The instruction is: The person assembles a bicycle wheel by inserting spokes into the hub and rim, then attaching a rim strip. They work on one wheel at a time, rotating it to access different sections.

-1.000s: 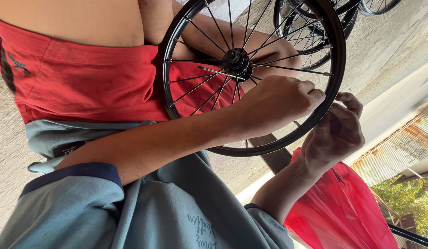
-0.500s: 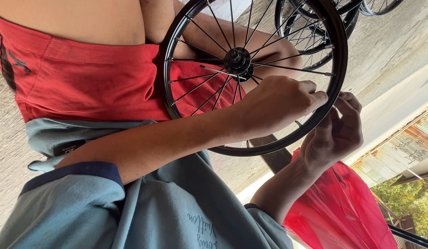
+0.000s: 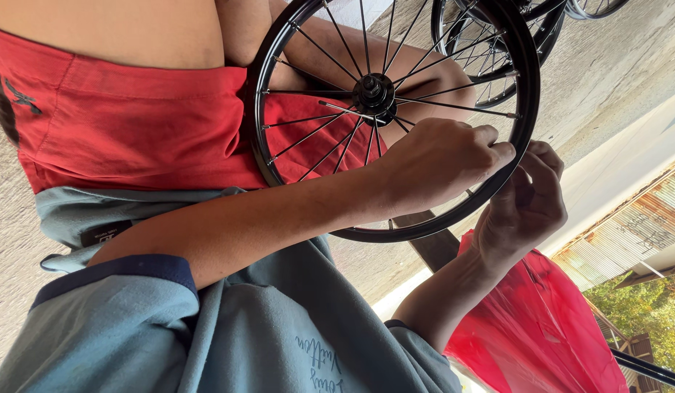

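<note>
While the small black spoked wheel (image 3: 395, 116) is resting upright against the red shorts (image 3: 133, 131), the left hand (image 3: 443, 164) is curling closed over the rim's far edge and the right hand (image 3: 526, 204) is pinching at the same spot from outside. Working one spoke end at a time, with the rim kept steady on the lap, seems wisest. More wheels (image 3: 490, 44) are lying behind, a red bag (image 3: 541, 327) below.

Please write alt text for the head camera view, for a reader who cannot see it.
Two bare hands work at the rim of a small black spoked wheel: the left hand reaches across the spokes, the right hand pinches at the rim's outer edge. Red shorts, a red plastic bag and more wheels surround them.
</note>
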The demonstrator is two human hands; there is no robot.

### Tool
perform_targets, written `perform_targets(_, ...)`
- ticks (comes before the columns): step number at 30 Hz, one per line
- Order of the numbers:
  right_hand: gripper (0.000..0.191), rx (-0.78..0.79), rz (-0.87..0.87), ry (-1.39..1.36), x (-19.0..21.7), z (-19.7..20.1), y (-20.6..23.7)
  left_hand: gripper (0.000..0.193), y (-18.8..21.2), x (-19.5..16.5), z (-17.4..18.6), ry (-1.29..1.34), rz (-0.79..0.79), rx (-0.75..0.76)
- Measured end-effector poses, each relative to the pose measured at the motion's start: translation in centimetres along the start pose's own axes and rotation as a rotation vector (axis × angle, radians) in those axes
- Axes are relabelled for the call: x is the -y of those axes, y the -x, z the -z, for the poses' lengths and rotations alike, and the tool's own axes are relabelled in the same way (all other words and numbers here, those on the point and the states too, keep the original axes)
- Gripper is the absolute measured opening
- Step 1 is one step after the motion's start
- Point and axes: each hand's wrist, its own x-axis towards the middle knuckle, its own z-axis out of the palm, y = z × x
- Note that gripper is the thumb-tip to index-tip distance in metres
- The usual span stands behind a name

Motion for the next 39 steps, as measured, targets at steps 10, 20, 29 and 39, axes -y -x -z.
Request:
perform_targets(10, 0.014, 0.214, -0.042, 0.315, 2.5, 1.8, -0.3, 0.023, 0.4, 0.1, -0.5, 0.011, -0.084, -0.007)
perform_targets(20, 0.015, 0.246, -0.02, 0.336, 2.4, 1.7, -0.6, 0.009, 0.2, 0.1, 0.0, 0.23, 0.08, 0.037)
perform_targets(29, 0.013, 0.175, 0.021, 0.352, 1.2, 1.5, 0.2, 0.013, -0.4, 0.4, -0.8, 0.129, 0.112, -0.028)
perform_targets(39, 0.008, 0.138, 0.038, 0.34, 0.8, 1.3, 0.2, 0.011, -0.4, 0.8, -1.2, 0.173, 0.082, -0.058)
